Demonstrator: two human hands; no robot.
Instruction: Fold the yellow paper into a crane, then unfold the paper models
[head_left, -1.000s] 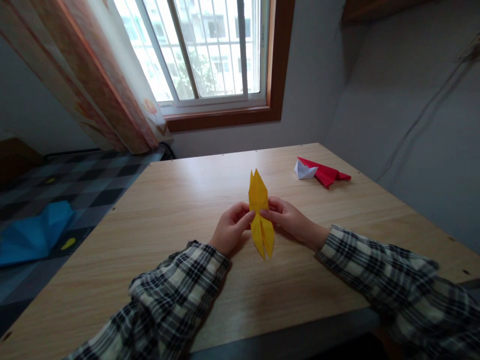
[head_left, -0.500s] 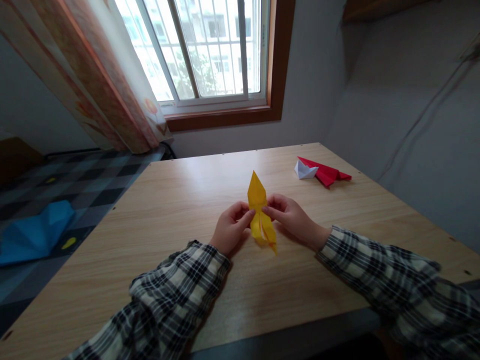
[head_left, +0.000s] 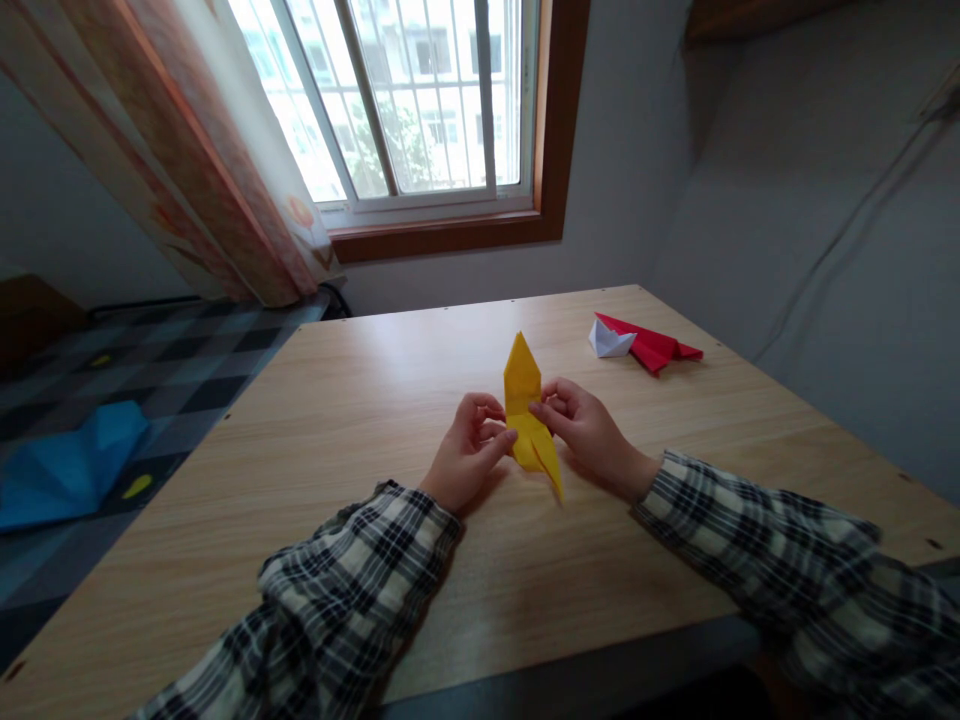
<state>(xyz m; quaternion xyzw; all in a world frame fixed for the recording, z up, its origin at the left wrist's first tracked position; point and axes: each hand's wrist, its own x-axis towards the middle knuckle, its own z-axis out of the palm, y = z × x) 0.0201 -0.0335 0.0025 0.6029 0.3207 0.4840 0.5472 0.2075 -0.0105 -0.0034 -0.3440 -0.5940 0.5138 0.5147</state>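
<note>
Where fingers [head_left: 504, 440] pinch: yellow paper [head_left: 529, 420].

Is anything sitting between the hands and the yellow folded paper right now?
Nothing visible: the left hand and right hand both pinch the yellow folded paper directly at its middle, above the table.

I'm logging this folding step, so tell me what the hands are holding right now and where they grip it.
Both hands hold the yellow folded paper at its narrow middle: the left hand pinches its left edge, the right hand its right edge.
</note>
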